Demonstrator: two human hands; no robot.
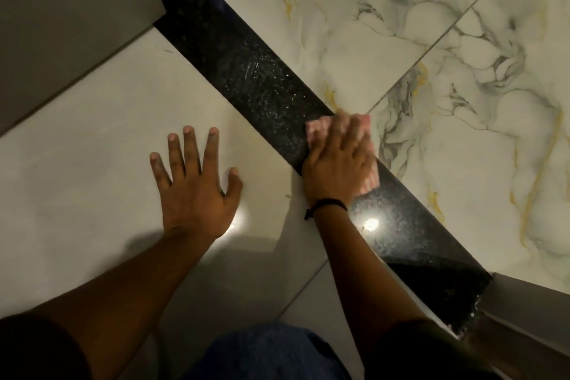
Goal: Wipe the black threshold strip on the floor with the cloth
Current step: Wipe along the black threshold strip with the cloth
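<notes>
On the speckled black stone threshold strip (246,71), the right hand (337,160) presses flat a pink cloth (317,129) to wipe; the left hand (194,182), fingers spread and holding nothing, braces on the pale floor tile (92,163).

Pale tile floor (92,170), black threshold strip (246,71) across it; pink cloth (315,130) lies on the strip beneath the right hand (339,163).

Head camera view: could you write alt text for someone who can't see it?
Seen from above, a person's right hand presses a pink cloth flat on a black threshold strip running diagonally across the floor. The left hand rests flat, fingers spread, on a pale tile beside it; marbled tiles lie beyond the strip.
</notes>
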